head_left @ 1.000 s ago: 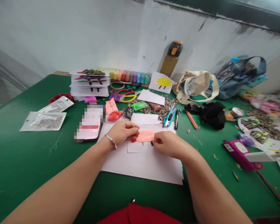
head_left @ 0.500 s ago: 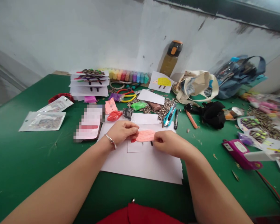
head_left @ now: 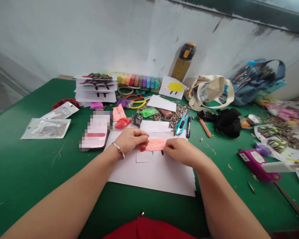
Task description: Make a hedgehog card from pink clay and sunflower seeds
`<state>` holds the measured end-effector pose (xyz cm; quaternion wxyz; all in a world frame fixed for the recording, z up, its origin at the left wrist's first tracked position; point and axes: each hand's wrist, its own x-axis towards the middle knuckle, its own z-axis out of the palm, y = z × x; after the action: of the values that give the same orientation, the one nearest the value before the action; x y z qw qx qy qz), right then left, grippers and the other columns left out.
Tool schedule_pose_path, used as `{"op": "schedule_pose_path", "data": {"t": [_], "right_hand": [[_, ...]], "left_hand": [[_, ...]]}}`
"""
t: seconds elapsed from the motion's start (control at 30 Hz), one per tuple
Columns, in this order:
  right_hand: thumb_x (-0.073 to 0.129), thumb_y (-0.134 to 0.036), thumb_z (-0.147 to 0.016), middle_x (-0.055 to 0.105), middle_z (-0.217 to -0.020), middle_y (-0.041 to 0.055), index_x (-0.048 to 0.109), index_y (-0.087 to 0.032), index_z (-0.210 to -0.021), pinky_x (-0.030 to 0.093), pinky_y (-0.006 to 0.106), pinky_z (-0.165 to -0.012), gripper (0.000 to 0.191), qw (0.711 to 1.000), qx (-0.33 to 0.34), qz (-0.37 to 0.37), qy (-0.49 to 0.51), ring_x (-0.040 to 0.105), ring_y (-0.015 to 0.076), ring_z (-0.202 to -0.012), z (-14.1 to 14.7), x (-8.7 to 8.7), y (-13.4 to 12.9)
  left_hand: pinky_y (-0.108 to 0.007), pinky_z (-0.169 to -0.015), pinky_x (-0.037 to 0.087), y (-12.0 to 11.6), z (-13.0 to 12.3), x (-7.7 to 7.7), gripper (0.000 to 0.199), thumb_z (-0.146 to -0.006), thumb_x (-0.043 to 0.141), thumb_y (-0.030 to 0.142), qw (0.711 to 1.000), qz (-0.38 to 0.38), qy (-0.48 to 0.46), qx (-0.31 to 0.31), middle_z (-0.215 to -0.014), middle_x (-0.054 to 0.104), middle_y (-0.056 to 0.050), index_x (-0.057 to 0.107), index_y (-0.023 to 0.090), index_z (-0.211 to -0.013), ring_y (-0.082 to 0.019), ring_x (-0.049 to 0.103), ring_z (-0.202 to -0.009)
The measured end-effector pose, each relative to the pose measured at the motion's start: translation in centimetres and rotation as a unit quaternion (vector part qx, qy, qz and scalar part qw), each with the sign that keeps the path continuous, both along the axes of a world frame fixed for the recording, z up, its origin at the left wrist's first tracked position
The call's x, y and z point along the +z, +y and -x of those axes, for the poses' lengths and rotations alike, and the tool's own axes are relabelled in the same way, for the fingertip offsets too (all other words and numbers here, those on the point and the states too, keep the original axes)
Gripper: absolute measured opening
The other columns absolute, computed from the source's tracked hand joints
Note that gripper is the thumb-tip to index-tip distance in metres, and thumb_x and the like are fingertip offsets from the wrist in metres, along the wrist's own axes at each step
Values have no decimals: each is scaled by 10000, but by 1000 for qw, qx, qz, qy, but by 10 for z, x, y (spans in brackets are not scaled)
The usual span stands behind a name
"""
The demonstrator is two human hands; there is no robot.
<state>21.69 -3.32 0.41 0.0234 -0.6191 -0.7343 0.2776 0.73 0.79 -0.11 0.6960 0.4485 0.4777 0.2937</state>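
Observation:
A flattened oval of pink modelling clay (head_left: pixel 156 144) lies over a small white card (head_left: pixel 143 157), with a bit of red clay (head_left: pixel 143 150) at its left end and dark marks below it. My left hand (head_left: pixel 132 140) pinches the oval's left end, thumb and fingers close together. At the right end, my right hand (head_left: pixel 178 150) has its curled fingers on the clay edge; some fingertips are hidden. Under the card is a stack of white paper (head_left: pixel 151 181). Packets of red clay (head_left: pixel 123 123) and black clay (head_left: pixel 137 121) lie just beyond.
Sunflower seeds (head_left: pixel 177 114), a blue cutter (head_left: pixel 181 123) and a black pen (head_left: pixel 188 127) lie behind the paper. A phone (head_left: pixel 96 131) is on the left. To the right are a black cloth item (head_left: pixel 228 122) and a magenta device (head_left: pixel 258 165). A bottle (head_left: pixel 183 63) leans on the wall.
My right hand's fingers have shifted slightly at the clay's right end. The left hand keeps its pinch, and the clay stays in place.

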Motion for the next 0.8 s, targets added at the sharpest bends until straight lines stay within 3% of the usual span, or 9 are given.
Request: {"op": "schedule_pose_path", "data": {"t": [0.23,0.43,0.63,0.8], "right_hand": [[444,-253,-787,541,-597,-7,433,-186,-576,228,247,-501,222,999,-10,-32,-32,414,105,-547,4,-4,-2],[448,-262,-784,537,-597,-11,442,-187,-586,236,244,-495,212,1000,-8,-4,-2,421,102,-550,0,0,-1],[450,-238,-763,514,-571,-13,406,-186,-559,219,256,-485,215,999,-11,-29,-35,390,101,-527,4,-1,-2],[462,-289,-777,528,-580,-20,433,-189,-582,246,241,-482,221,1000,-4,1,6,419,100,-540,-1,1,-2]], "left_hand": [[-267,-581,502,0,0,0,81,-740,662,135,1000,2,3,2,-613,636,-19,634,76,-787,-115,607,-512],[-267,-593,504,1,0,0,52,-767,628,121,1000,2,8,-4,-600,628,-13,628,76,-794,-106,599,-498],[-262,-581,504,0,0,0,82,-736,670,137,1000,2,3,3,-621,639,-21,634,80,-782,-115,610,-525],[-263,-590,506,0,0,1,87,-737,669,141,1000,3,6,4,-602,631,-13,630,77,-782,-106,599,-499]]}}
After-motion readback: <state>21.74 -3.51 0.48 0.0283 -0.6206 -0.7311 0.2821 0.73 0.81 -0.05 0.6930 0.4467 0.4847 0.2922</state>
